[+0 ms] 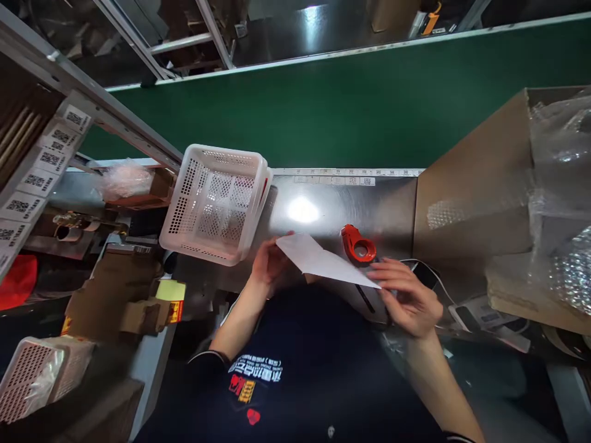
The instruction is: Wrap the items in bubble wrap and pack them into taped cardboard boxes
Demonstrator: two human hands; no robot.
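A white sheet of paper [323, 261], creased across its middle, is stretched between my two hands above the near edge of the metal table [388, 206]. My left hand [270, 261] grips its left end, with the fingers partly behind the sheet. At the right corner, my right hand [409, 298] pinches the paper between thumb and fingers. Just beyond the sheet lies a red tape dispenser [357, 245], close to my right fingers but apart from them. A dark thin strip shows under the paper's right part; what it is I cannot tell.
White perforated baskets [249, 237], nested, stand left of the paper. On the right is a large cardboard box [475, 184] with bubble wrap [577, 271]. A green conveyor belt [323, 111] runs along the back. Cardboard pieces [111, 289] lie at the left.
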